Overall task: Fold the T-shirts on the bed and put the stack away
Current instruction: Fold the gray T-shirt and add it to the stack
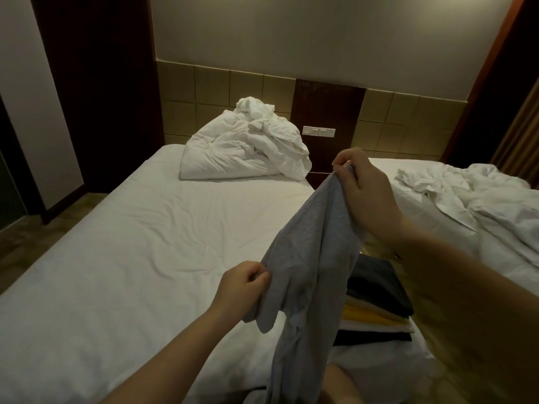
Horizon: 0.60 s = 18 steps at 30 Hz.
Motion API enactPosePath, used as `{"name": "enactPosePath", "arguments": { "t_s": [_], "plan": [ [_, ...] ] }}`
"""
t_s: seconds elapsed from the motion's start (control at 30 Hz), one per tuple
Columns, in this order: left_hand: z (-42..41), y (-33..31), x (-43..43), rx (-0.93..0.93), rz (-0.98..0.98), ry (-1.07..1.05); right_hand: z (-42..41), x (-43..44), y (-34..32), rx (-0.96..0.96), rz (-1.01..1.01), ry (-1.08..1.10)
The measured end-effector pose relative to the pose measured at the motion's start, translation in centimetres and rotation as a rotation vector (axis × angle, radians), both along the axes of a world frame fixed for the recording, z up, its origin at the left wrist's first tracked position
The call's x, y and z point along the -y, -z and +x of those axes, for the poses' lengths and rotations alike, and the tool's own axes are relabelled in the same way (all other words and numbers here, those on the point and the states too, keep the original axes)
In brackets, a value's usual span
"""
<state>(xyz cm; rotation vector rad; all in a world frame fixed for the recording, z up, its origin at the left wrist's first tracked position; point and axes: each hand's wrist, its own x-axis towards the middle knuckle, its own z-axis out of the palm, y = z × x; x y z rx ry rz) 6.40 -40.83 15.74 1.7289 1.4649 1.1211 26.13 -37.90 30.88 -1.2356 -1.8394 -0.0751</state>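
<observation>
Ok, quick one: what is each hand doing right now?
Left hand: pinches the lower edge of the grey T-shirt.
Right hand: grips the same T-shirt's upper end, holding it above the bed.

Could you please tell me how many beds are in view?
2: one bed on the left bearing the folded stack, and a second bed on the right with rumpled bedding. No others show.

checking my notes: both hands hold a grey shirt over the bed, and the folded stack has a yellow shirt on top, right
Not quite: the head view shows a black shirt on top of the stack, with the yellow shirt lower down. The left hand and right hand do hold the grey shirt over the bed.
</observation>
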Motion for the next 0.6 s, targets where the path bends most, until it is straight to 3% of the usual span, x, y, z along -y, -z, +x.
{"name": "enactPosePath", "arguments": {
  "t_s": [0.2, 0.4, 0.6],
  "plan": [
    [0.3, 1.6, 0.2, 0.007, -0.019, -0.015, 0.6, -0.3, 0.1, -0.045, -0.002, 0.016],
    [-1.3, -0.6, -1.1, 0.202, 0.049, -0.143, 1.9, -0.2, -0.2, -0.030, 0.001, 0.059],
    [-5.9, -6.2, -2.7, 0.079, 0.218, -0.095, 3.1, -0.2, -0.7, 0.020, 0.030, 0.078]
  ]
}}
